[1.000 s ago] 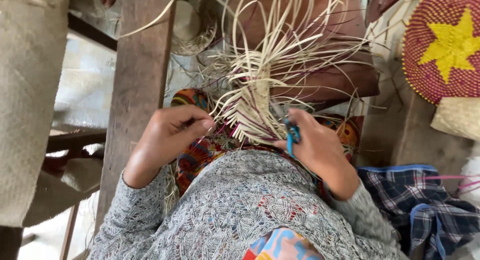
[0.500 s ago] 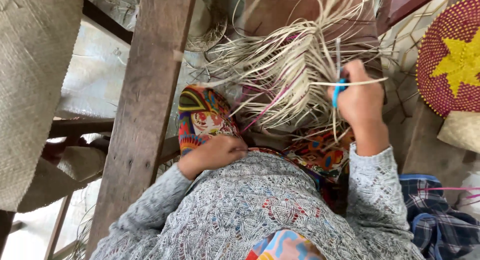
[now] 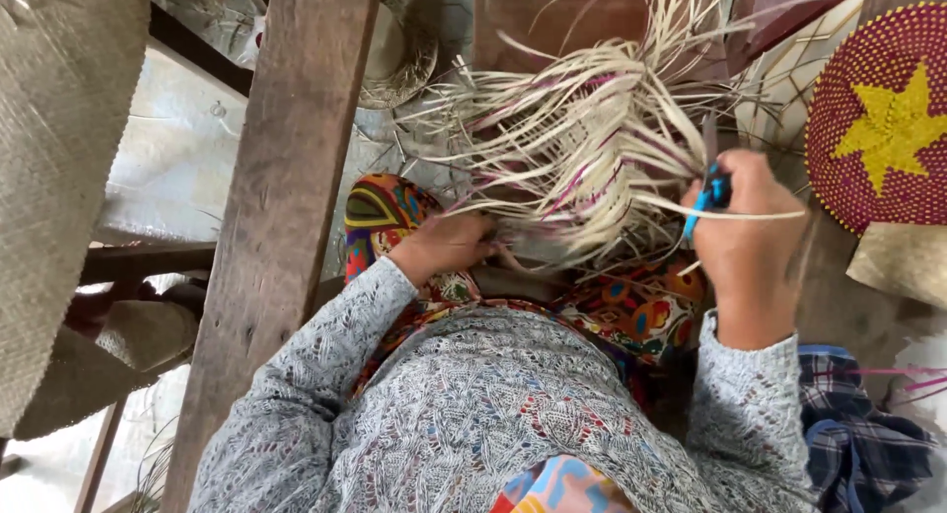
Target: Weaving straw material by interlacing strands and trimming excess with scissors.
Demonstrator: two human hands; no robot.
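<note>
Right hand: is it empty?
No, the right hand grips a blue-handled tool next to the loose straw strips.

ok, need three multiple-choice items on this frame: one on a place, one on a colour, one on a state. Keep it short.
1. Where is the round woven mat with the star?
A. upper right
B. lower left
C. on the lap

2. What colour is the tool handle in the right hand?
A. red
B. blue
C. black

3. What is the left hand doing?
A. hanging free
B. holding a cup
C. resting at the base of the straw weaving

Key:
1 A: the round mat sits at the upper right edge.
2 B: the right hand is closed on a blue handle.
3 C: the left hand lies against the lower edge of the straw weaving, on the lap.
</note>
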